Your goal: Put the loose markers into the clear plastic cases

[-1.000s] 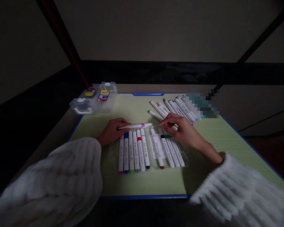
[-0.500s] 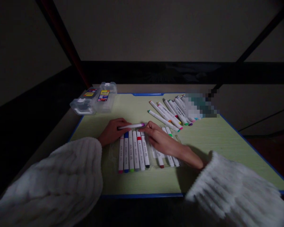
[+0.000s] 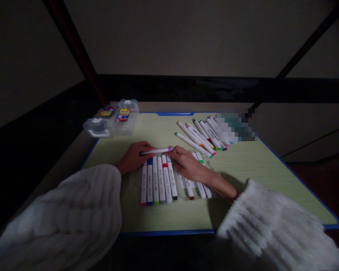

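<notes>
The left hand [image 3: 137,155] is grasping a white marker [image 3: 157,151] near its dark end, and the right hand [image 3: 190,165] pinches the other end with its fingertips, close to the purple band, so that both hands have the same marker between them. This marker is kept crosswise, over the far edge of a clear plastic tray [image 3: 178,190] on the pale green table [image 3: 257,162] (whether it touches the tray, I cannot tell). In the left part of the tray, a row of six markers [image 3: 158,184] lies side by side, with near ends of pink, blue, green and black among them. The right part contains several others, one with a dark red end; the right hand covers some of these. Beyond the right hand, a loose pile of markers [image 3: 199,136] is spread, and its right side is too blurred to tell. At the far left corner, two clear cases [image 3: 97,129] lie close together.
</notes>
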`<state>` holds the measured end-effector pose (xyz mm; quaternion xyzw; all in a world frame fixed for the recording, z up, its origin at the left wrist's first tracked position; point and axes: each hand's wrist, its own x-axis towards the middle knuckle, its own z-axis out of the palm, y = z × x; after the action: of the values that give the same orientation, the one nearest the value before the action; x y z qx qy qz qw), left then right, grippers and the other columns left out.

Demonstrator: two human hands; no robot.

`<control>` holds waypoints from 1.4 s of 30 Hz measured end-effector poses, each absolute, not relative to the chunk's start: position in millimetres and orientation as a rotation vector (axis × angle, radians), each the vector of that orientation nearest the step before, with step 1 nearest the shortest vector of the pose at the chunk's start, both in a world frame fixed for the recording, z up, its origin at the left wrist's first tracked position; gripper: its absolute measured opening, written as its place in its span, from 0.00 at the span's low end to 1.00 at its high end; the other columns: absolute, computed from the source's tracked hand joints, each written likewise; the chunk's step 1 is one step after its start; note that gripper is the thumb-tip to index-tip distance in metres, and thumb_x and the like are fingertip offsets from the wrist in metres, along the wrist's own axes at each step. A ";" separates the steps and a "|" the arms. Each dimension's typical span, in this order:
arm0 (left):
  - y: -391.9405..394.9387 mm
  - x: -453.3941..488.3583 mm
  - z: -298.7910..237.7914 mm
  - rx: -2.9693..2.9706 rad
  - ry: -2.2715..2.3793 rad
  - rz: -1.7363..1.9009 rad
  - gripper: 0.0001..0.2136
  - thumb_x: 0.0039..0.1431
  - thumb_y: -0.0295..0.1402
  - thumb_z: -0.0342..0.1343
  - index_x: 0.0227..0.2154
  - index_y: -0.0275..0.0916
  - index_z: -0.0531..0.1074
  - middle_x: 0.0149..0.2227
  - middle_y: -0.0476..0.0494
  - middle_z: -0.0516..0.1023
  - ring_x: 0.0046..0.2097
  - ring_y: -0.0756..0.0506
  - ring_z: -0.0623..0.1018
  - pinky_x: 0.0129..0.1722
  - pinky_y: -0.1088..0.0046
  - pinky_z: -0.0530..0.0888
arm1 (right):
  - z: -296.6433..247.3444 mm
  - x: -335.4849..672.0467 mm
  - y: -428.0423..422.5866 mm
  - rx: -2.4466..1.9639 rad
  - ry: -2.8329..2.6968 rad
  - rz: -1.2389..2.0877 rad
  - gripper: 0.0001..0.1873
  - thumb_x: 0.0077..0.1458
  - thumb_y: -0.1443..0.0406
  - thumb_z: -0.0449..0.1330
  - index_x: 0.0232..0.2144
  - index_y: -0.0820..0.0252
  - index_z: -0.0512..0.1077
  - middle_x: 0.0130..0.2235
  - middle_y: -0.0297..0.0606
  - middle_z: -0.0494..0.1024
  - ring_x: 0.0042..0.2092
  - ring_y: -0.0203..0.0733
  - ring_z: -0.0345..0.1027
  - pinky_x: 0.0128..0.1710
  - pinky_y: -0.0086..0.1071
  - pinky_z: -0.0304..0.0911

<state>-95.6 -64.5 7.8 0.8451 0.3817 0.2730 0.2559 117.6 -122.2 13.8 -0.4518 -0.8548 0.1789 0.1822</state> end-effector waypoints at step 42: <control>-65.1 -95.0 6.6 2.326 1.007 0.771 0.10 0.54 0.33 0.53 0.35 0.36 0.76 0.32 0.46 0.74 0.35 0.48 0.73 0.37 0.72 0.70 | 16.2 119.2 -114.7 -1.083 -1.802 1.078 0.06 0.52 0.68 0.53 0.33 0.62 0.68 0.28 0.33 0.69 0.27 0.33 0.59 0.27 0.29 0.55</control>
<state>-95.0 -65.1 6.6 0.8515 0.3687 0.2821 0.2438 119.2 -114.7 16.2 -0.4239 -0.7057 0.4221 0.3796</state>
